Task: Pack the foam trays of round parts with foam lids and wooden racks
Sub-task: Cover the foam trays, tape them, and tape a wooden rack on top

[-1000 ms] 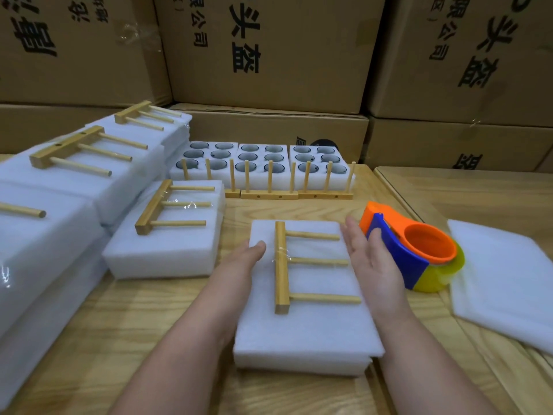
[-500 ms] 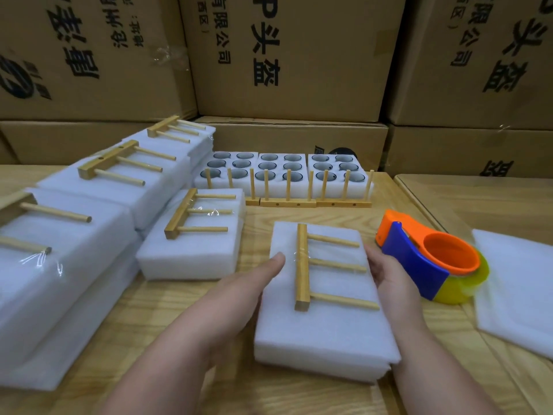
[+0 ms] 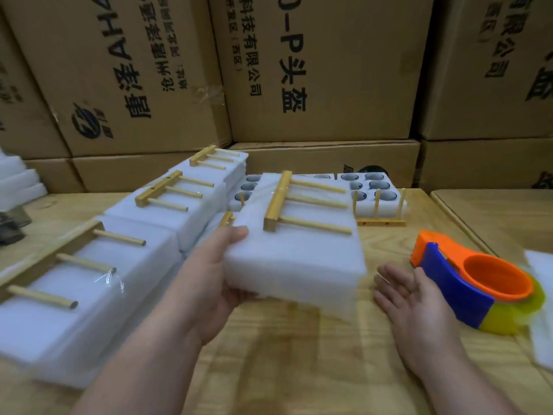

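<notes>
Above wooden table (image 3: 269, 354), left hand (image 3: 209, 283) grips foam pack (image 3: 299, 259); right hand (image 3: 416, 298) open beside.

Bare table (image 3: 269, 354) is being left open in front, while the left is being blocked by stacked packs (image 3: 89, 295), the right by the tape dispenser (image 3: 478, 283), and the rear by open trays (image 3: 374, 190) and boxes (image 3: 314, 70).

cardboard box (image 3: 323, 70), "科技有限公司", "p头盔"
</notes>
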